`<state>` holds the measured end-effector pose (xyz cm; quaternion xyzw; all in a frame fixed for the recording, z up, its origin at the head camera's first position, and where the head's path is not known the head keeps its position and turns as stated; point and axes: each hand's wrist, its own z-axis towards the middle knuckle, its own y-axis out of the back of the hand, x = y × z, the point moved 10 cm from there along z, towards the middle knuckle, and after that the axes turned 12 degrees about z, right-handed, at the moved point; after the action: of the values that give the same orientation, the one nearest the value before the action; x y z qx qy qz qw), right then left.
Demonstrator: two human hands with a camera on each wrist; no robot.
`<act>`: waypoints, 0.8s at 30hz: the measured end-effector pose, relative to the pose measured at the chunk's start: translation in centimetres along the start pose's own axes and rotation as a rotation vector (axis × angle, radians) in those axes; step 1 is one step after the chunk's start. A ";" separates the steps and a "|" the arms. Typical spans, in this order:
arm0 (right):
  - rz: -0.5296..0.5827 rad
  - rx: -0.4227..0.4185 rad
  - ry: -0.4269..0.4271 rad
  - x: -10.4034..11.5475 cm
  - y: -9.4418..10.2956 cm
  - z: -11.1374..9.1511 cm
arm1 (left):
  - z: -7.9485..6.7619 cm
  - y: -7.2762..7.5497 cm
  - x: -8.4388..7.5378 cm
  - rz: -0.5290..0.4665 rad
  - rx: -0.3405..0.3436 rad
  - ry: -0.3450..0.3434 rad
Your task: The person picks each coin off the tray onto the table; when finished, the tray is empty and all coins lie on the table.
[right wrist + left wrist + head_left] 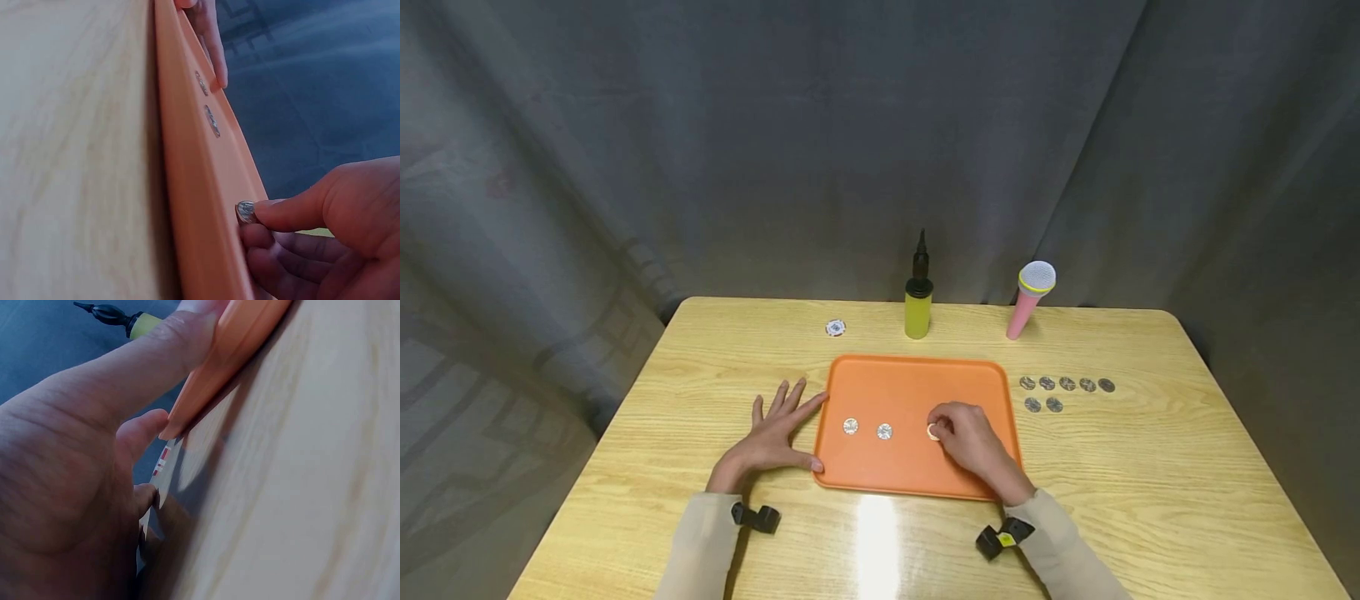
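Nearest: two beige sleeves (pixel 696 546) are lying over the worktop (pixel 625 467), each wearing a black wrist camera (pixel 758 517). Left hand (pixel 767 440) is resting at the tray's left side, its grip standing wide, fingers spread, thumb and index finger touching the rim, holding no coin. Right hand (pixel 972 437) is leaning over the right half of the orange tray (pixel 910 387); its grip is closing thumb and index finger on one silver coin (pixel 246 211), tilted; whether the coin's edge is touching the tray floor, cannot tell. Two more coins (pixel 884 431) are lying flat inside, left of the held one, spaced apart. Right of the tray, seven loose coins (pixel 1067 383) are sitting on the wood: two nearer, five in a row just behind. Farther back, a white poker chip (pixel 836 327) is lying left of centre, a yellow-green hand pump (pixel 917 315) is standing upright, and a pink microphone (pixel 1027 302) is leaning rightward. Behind everything, a dark grey curtain (pixel 850 167) is hanging.
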<state>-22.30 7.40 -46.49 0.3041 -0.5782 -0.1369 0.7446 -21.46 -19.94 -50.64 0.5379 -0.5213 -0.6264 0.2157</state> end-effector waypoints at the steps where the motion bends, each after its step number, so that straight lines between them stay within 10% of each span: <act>1: 0.005 -0.001 0.002 -0.1 0.1 0.0 | 0.0 0.0 0.0 -0.001 0.001 0.001; 24: 0.152 -0.109 -0.066 -2.8 5.7 -0.1 | 0.0 -0.1 0.1 0.004 0.013 0.006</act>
<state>-23.89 13.39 -45.25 0.2136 -0.6156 -0.1211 0.7488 -21.50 -20.00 -50.81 0.5400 -0.5258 -0.6211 0.2151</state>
